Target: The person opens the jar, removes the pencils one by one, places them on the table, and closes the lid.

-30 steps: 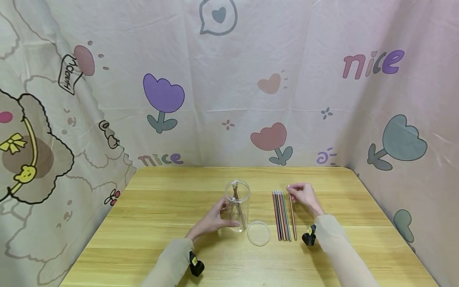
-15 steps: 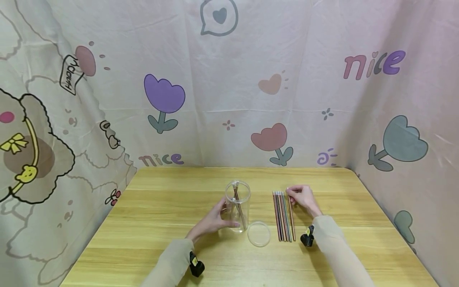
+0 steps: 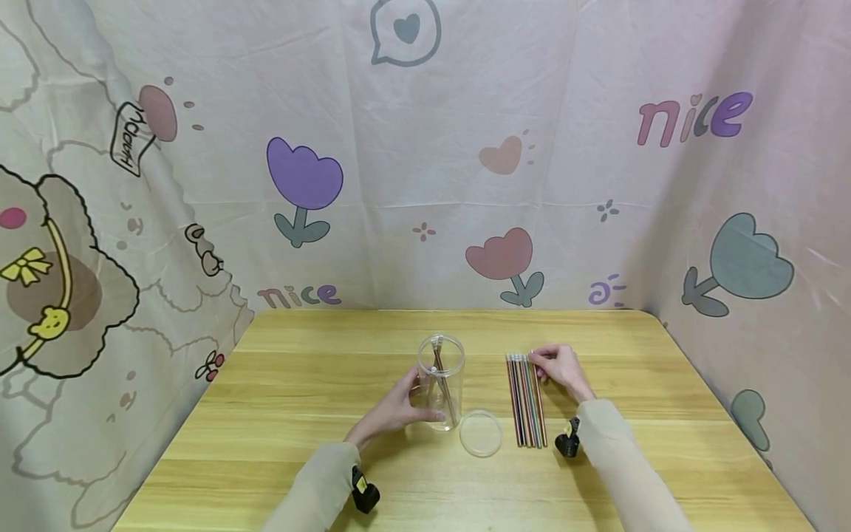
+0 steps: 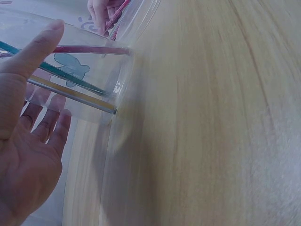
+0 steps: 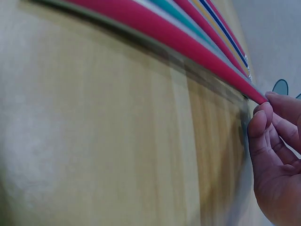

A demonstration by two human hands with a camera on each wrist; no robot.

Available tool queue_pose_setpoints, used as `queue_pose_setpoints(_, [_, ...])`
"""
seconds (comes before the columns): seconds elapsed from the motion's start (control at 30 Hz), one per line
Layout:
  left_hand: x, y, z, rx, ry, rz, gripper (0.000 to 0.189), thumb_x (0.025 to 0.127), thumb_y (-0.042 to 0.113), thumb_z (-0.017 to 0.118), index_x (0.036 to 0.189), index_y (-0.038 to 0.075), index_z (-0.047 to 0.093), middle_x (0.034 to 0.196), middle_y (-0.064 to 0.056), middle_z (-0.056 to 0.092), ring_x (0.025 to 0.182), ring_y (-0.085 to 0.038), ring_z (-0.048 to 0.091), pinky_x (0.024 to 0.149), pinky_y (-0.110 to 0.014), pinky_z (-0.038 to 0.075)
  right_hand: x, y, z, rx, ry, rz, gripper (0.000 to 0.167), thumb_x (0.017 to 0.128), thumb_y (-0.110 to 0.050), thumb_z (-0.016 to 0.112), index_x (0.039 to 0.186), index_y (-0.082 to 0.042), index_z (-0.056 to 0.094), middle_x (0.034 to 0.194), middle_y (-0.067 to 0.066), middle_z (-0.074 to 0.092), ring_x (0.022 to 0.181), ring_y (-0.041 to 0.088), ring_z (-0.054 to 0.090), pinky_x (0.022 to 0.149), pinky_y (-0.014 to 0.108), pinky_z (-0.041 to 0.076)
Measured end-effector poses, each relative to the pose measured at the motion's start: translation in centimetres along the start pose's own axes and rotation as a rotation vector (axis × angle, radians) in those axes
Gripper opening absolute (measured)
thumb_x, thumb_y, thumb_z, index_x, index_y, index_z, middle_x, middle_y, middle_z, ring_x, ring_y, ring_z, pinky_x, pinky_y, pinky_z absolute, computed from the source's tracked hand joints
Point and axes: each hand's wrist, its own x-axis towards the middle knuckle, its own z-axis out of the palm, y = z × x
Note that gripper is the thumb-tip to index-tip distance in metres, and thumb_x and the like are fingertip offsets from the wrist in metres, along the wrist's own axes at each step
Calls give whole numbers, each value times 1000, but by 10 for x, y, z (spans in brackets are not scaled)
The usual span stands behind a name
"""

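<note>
My left hand grips the lower side of a clear cylindrical jar, thumb across its front. Several pencils lean inside the jar; in the left wrist view a teal pencil and a yellow-striped pencil show through the wall. To the right, several striped pencils lie side by side on the table, pale ends away from me. At the row's right edge, my right hand pinches the far end of a red-striped pencil between thumb and fingertips. That pencil lies alongside the others.
A round clear lid lies on the wooden table between the jar and the pencil row. A printed cloth hangs behind the table and along both sides.
My right hand has shifted left with the pinched pencil, closing the gap to the row. The left hand and jar have stayed in place.
</note>
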Motion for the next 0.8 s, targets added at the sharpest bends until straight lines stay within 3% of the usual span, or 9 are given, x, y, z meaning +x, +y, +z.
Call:
queue_pose_setpoints(0.43, [1,-1,0,5,-6,14,97,77,19,87,156,15,31,156,-18,44,142,-44,43,118,-64,34,0,2,3,-38,-1,10,27,95,-7,65,113,14,66,74,7,69,56,9,59,51,22,56])
queue_pose_setpoints(0.8, [0,-1,-1,-4,-13,8,93,78,22,87,154,19,33,154,-16,46,141,-43,44,118,-64,35,1,3,7,-72,30,2,25,95,-7,65,110,13,67,72,7,68,54,9,58,48,21,54])
